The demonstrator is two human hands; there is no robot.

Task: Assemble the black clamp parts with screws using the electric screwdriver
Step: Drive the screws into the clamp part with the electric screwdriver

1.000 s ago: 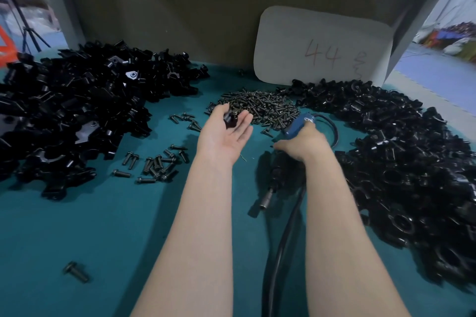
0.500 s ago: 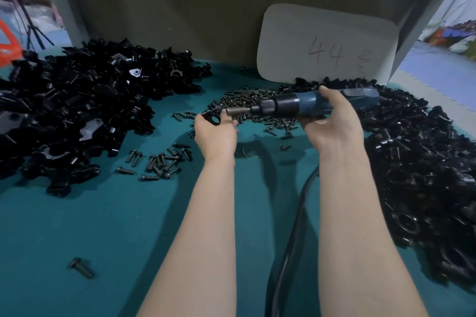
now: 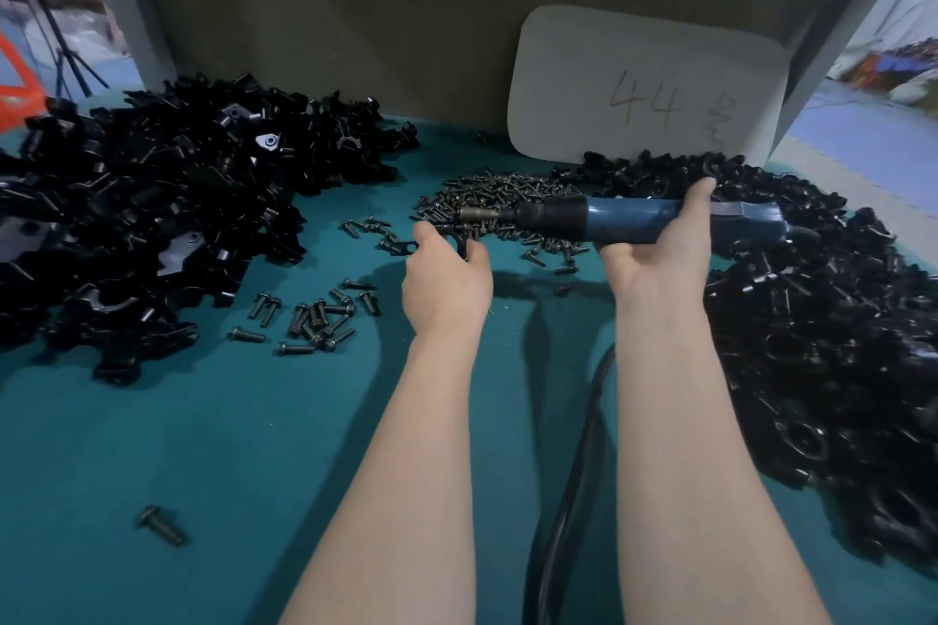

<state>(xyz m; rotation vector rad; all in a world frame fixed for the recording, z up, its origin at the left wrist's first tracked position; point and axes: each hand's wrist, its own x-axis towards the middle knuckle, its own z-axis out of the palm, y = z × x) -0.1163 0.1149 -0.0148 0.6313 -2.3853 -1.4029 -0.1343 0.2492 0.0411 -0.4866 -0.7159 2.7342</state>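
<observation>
Gripped in the right hand, the screwdriver lay level above the table, its bit pointing left; the left hand pinched a clamp part against that bit; a screw heap sat just beyond them; clamp piles rose far left and along the right; loose screws lay near the left wrist; a white card leaned at the back.

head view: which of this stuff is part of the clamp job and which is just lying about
In the job:
electric screwdriver in right hand
clamp part in left hand
screw pile
clamp piles

Lying about:
white board marked 44
lone bolt
</observation>
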